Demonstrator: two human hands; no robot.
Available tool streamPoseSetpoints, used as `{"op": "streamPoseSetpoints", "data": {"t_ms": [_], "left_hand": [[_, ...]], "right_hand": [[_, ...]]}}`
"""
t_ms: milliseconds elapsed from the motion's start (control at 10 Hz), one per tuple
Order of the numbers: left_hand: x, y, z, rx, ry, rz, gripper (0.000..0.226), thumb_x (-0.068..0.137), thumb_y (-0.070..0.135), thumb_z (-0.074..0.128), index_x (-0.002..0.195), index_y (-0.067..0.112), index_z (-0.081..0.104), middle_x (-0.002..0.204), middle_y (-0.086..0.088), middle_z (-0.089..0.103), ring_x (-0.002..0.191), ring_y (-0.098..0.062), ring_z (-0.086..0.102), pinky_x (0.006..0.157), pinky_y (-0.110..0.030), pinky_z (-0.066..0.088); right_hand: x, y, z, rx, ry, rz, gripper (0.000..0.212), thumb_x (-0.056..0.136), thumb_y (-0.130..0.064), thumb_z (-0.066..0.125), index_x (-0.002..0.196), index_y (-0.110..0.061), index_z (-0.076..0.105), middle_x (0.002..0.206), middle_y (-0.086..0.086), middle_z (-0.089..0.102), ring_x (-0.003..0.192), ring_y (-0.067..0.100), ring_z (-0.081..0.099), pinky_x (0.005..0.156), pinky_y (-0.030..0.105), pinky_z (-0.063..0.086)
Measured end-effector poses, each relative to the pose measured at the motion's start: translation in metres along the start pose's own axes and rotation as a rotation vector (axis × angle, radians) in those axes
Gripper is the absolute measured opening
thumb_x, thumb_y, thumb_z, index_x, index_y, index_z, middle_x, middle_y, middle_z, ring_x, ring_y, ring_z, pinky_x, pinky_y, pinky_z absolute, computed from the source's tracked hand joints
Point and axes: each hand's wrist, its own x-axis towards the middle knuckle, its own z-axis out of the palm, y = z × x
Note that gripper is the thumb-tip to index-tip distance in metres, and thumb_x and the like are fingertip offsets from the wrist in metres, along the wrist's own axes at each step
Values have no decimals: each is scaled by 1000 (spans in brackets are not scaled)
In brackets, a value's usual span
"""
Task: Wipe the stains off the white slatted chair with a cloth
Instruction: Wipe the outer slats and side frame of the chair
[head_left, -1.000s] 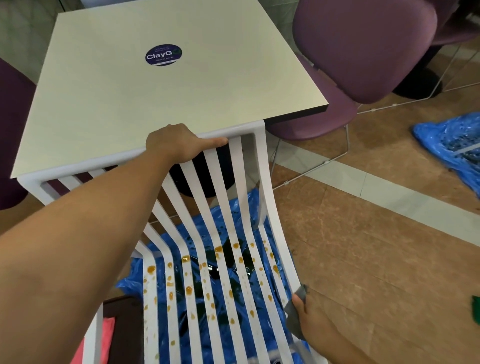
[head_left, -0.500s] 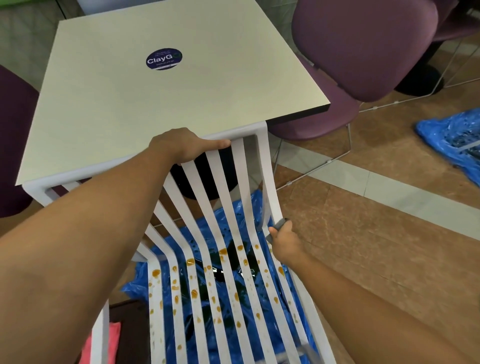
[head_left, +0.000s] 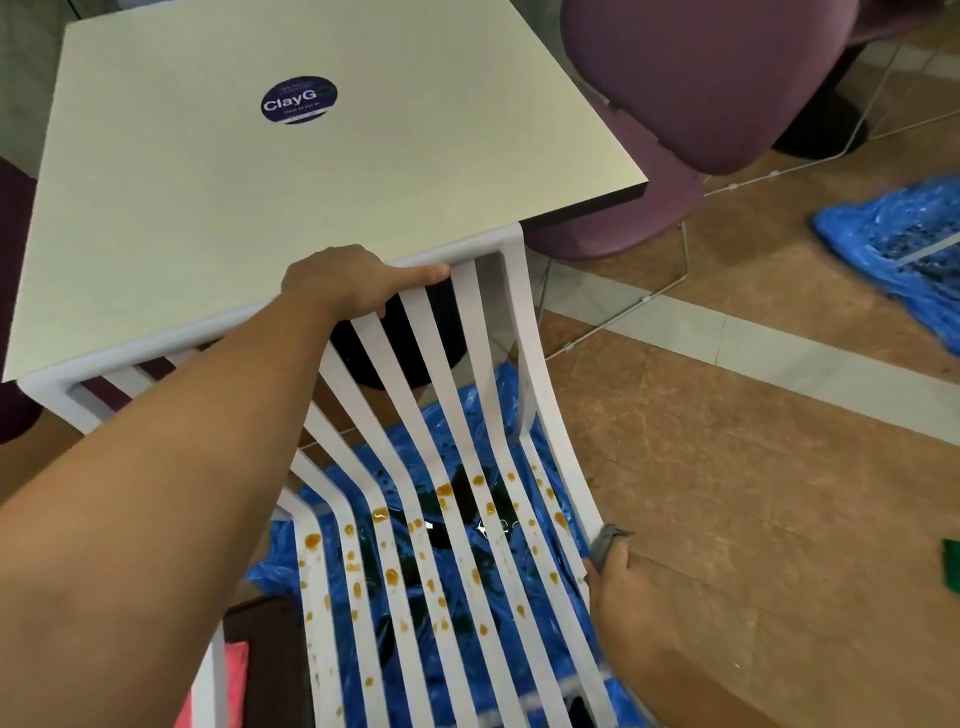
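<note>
Holds a grey cloth (head_left: 607, 543) in the right hand (head_left: 623, 584), fingers curled round it, pressed against the outer right rail of the white slatted chair (head_left: 523, 322), just past the bend. Grips the chair's top rail with the left hand (head_left: 358, 285), fingers wrapped over the edge. Orange-brown stains (head_left: 442, 491) scattered over the slats (thickest at the bend). Underneath, blue plastic sheet (head_left: 470, 415). Beyond the top rail, a cream table (head_left: 234, 208) bearing a ClayG sticker (head_left: 298, 100).

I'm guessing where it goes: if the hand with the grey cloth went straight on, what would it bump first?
Probably the white chair's outer right rail: the right hand points up along it, grey cloth leading and seemingly touching it. Depth is unclear.
</note>
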Motion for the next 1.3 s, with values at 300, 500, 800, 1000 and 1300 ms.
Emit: {"op": "streamPoseSetpoints", "data": {"t_ms": [300, 500, 800, 1000, 1300], "left_hand": [[-8, 4, 8, 44, 145, 13, 107, 47, 111, 31, 75, 12, 61, 77, -5, 65, 71, -25, 61, 63, -34, 41], [-8, 3, 4, 21, 126, 6, 115, 39, 114, 32, 83, 14, 69, 83, -5, 67, 77, -27, 62, 74, -39, 48], [-2, 2, 8, 5, 111, 13, 109, 42, 112, 34, 75, 16, 75, 81, -4, 68, 77, -27, 62, 76, -40, 46], [4, -1, 8, -13, 94, 20, 110, 46, 110, 38, 83, 10, 64, 82, -8, 63, 75, -26, 59, 67, -37, 41], [5, 0, 8, -33, 77, 44, 99, 51, 108, 41, 79, 13, 53, 77, -7, 56, 71, -24, 53, 65, -35, 37]], "right_hand": [[83, -40, 11, -110, 105, -42, 39, 106, -43, 29, 130, -13, 34, 108, 7, 67, 80, 21, 68, 62, 29, 51], [72, -30, 10, -24, 112, -65, 33, 103, -47, 36, 119, -18, 38, 97, 3, 65, 70, 16, 62, 58, 30, 51], [-42, 71, 50, -93, -31, -16, 37, 101, -45, 30, 126, -19, 22, 106, 9, 63, 89, 29, 64, 77, 44, 56], [-8, 40, 40, -51, -15, -1, 37, 102, -47, 22, 119, -16, 28, 99, 5, 57, 84, 26, 59, 74, 39, 51], [74, -21, 20, -105, 103, -84, 37, 103, -48, 28, 113, -14, 39, 86, 3, 67, 66, 20, 66, 58, 36, 57]]}}
